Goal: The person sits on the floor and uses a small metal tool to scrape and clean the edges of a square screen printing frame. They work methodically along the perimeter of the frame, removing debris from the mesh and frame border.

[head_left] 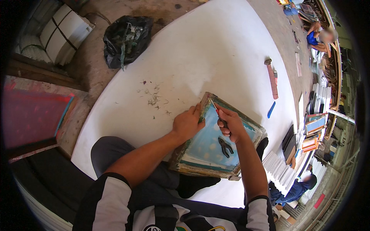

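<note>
A worn wooden screen-printing frame with light blue mesh lies tilted across my lap, over the white sheet. My left hand grips its left edge near the far corner, fingers closed over the wood. My right hand is closed around a screwdriver with a red and black handle. The thin shaft points at the frame's far corner; whether the tip touches wood or mesh is too small to tell. Dark-handled pliers rest on the mesh below my right hand.
Staple-like scraps are scattered on the white sheet. A hammer and a blue strip lie to the right. A black plastic bag sits beyond, a red-meshed frame at left. Two other people are at the right.
</note>
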`<state>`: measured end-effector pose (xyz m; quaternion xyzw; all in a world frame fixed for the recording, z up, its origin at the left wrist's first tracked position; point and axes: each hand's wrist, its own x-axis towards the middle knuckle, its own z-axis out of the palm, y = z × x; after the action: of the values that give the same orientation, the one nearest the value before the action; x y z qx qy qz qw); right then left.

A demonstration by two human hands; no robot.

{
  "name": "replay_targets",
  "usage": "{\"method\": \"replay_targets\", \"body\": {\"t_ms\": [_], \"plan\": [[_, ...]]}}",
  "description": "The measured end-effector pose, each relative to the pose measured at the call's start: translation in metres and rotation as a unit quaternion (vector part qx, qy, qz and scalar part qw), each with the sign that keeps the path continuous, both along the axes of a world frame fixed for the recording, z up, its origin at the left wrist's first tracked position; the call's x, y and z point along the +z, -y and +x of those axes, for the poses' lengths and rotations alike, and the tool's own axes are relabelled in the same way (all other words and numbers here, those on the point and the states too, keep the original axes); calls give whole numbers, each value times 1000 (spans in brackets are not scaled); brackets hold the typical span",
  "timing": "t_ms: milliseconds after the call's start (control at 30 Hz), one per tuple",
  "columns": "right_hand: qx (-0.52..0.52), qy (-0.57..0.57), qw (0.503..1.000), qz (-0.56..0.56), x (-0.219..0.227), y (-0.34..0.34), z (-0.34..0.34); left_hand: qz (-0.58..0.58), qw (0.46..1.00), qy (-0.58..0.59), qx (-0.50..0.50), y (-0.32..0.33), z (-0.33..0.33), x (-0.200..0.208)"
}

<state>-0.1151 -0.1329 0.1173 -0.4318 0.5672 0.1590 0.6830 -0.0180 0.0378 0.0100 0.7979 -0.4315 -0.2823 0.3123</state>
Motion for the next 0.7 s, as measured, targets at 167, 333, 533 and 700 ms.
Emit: {"method": "replay_targets", "body": {"t_ms": [167,333,533,700], "plan": [[428,31,736,-524,-23,-1,-14,33,999,-19,-9,0,5,4],[511,-86,664,-540,4,-11,7,26,1000,-14,-9,1,2,2],[509,-70,679,-524,-3,-10,2,12,1000,9,-6,1,-3,-4],[539,-69,617,-570,-9,-14,-3,26,999,-45,-13,1,2,-1]]}}
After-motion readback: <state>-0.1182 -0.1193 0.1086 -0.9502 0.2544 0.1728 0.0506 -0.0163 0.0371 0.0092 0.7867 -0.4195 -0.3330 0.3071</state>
